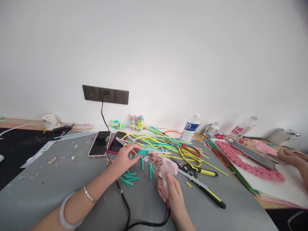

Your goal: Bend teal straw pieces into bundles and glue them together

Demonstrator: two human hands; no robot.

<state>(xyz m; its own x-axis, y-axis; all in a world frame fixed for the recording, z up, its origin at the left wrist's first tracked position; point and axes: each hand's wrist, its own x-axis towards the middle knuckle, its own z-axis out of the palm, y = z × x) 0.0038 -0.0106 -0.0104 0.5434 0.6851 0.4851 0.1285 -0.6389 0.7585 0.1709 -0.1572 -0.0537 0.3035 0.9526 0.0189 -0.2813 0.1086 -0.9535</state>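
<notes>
My right hand (169, 192) is wrapped round the handle of a pale pink hot glue gun (168, 166), whose nozzle end is crusted with coloured bits and points left. A clear glue stick (192, 178) juts from its back. Between the fingertips of my left hand (126, 158) is a teal pipe cleaner piece (143, 152), close to the nozzle; whether the two touch I cannot tell. Below lie several short bent teal pipe cleaner pieces (130, 179), with one more teal piece (151, 170) left of the glue gun.
Long yellow and green pipe cleaners (158, 139) spread behind my hands, near scissors (190, 154) and yellow-black pliers (207, 172). Two phones (99, 144) lie left. A black cord (126, 205) crosses the mat. A bottle (190, 128) stands behind. Another person's hands (292, 157) are at right.
</notes>
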